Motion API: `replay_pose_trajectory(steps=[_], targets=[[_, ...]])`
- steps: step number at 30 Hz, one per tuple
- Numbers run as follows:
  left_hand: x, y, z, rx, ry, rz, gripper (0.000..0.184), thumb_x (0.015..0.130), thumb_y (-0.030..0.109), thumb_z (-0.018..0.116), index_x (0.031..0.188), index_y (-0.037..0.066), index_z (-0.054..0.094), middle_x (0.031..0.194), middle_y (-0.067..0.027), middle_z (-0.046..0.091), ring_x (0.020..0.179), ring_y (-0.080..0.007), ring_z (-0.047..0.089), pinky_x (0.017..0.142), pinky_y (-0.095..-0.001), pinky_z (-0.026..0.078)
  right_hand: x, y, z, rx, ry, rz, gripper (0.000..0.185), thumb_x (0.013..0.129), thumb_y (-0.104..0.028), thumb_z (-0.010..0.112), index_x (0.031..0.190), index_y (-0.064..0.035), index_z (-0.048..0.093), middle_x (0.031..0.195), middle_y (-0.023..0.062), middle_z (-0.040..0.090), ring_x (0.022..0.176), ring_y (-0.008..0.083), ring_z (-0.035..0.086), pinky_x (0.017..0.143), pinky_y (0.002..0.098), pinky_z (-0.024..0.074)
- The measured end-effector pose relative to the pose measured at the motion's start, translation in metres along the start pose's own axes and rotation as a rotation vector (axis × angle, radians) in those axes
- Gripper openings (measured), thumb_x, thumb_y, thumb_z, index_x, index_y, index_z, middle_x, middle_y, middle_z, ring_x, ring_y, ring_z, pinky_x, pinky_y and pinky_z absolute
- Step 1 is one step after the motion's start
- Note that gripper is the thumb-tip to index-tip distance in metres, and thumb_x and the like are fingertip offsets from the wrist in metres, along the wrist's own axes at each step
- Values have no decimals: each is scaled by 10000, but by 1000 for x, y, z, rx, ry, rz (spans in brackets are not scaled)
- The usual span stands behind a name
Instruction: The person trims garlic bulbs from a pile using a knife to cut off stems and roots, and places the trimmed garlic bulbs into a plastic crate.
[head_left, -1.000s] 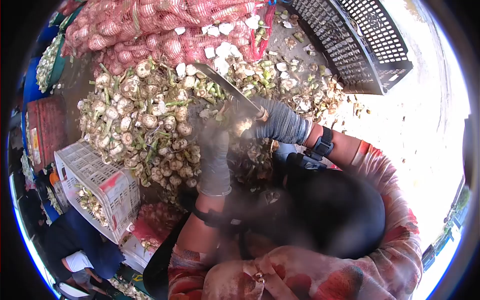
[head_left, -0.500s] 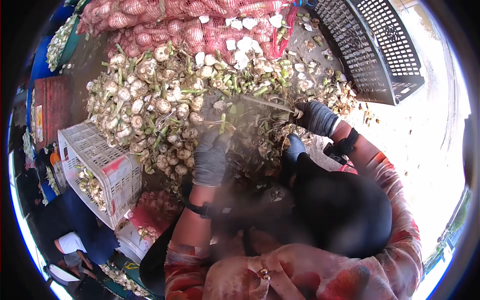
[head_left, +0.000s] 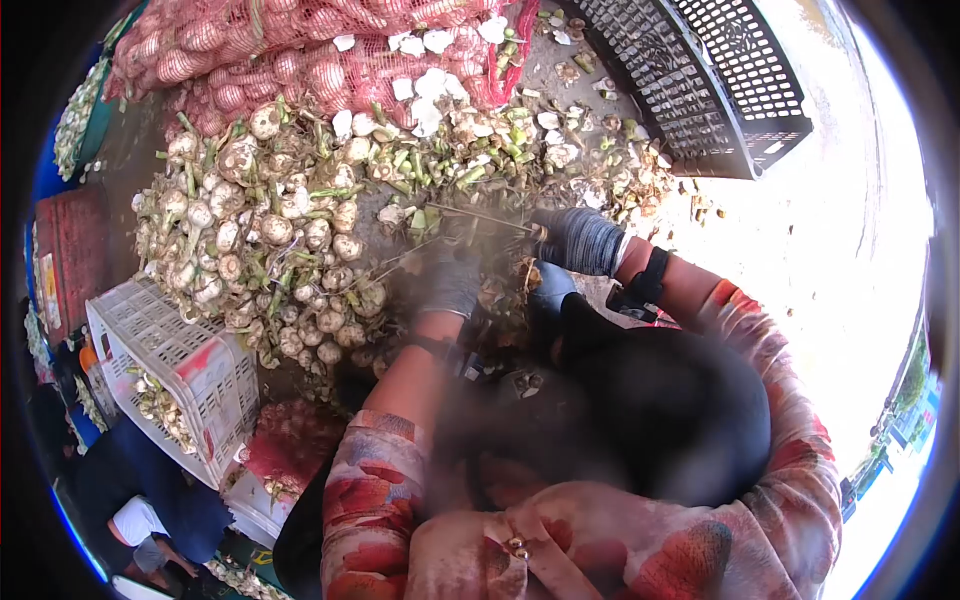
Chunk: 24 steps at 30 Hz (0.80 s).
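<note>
My right hand, in a grey knitted glove, is closed round the handle of a knife. Its thin blade points left, towards my other hand. My left hand, gloved alike, is close to the blade's left part with its fingers drawn in. A smear over the view hides what they hold; thin stalks stick out to the left. Beside this hand lies a heap of garlic bulbs with roots and stems. Cut green stems and peelings are scattered beyond the blade.
Red net sacks of garlic lie at the back. A black plastic crate stands back right. At left, a white crate lies tipped with garlic inside. A boot is near my right hand. Another person is at lower left.
My left hand has moved right and slightly up, nearer the blade. My right hand still holds the knife. The whole view has shifted, so the surroundings appear further left and up.
</note>
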<state>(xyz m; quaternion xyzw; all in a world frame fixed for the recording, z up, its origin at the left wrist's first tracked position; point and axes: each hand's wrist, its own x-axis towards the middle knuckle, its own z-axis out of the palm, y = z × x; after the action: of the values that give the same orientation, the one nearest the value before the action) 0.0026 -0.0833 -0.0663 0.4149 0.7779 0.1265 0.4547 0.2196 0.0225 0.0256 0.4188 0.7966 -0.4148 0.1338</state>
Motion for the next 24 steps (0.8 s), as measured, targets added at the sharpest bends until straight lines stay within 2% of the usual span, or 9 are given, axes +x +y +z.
replay_pose_trajectory(steps=[3,7,13,16,17,20,21,23,24], targets=[[-19,47,-19,186,121,-101,299,862,279,602,967,0,615,964,-240,665,927,-393,639,822,-436,481,8,10,18,6,-59,-3,446,869,-417,581,1129,-56,581,895,221,671,868,400,650,779,472,501],[-7,43,-16,144,145,-98,298,853,252,597,993,-10,602,968,-244,664,924,-398,639,821,-438,480,26,11,33,-2,-115,-67,372,858,-362,575,1070,-58,612,884,211,671,857,383,648,778,455,500],[4,37,-11,-37,61,-214,248,851,208,603,978,-5,599,902,-169,670,812,-316,651,782,-424,489,32,17,37,99,-62,-178,311,874,-317,541,1026,-65,639,896,198,672,866,380,637,787,439,495],[25,-34,13,-246,94,27,203,869,203,609,947,15,611,807,-114,651,725,-237,634,696,-389,513,37,30,55,79,8,-213,309,900,-310,507,1037,-64,632,915,196,671,880,377,637,787,438,495],[19,-32,5,-391,84,91,201,881,214,609,943,24,609,774,-99,638,699,-212,627,640,-364,514,45,38,61,24,-84,-167,317,909,-317,495,1044,-64,630,915,195,671,881,380,638,783,443,495],[-14,-15,-27,-657,68,-393,197,915,249,597,939,54,606,720,-57,601,647,-154,606,513,-290,501,45,43,64,-67,-48,-163,343,919,-353,493,1042,-67,638,911,197,673,867,396,639,769,458,497],[-17,-31,-33,-717,-53,-135,194,919,247,596,934,55,606,722,-55,603,644,-167,608,513,-297,505,40,38,55,-78,-88,-130,352,914,-365,500,1020,-62,644,894,206,670,846,401,638,755,461,496],[-63,33,-83,-1141,-248,-368,176,922,228,597,943,54,607,773,-64,618,683,-196,617,531,-326,520,36,30,44,-85,-146,-83,383,895,-400,530,1052,-68,636,883,209,672,823,398,640,756,451,502],[-72,42,-94,-1145,-236,-359,176,922,228,597,943,54,607,773,-64,618,683,-196,617,531,-326,520,36,31,40,-92,-141,-94,383,895,-400,530,1052,-68,636,883,209,672,823,398,640,756,451,502]])
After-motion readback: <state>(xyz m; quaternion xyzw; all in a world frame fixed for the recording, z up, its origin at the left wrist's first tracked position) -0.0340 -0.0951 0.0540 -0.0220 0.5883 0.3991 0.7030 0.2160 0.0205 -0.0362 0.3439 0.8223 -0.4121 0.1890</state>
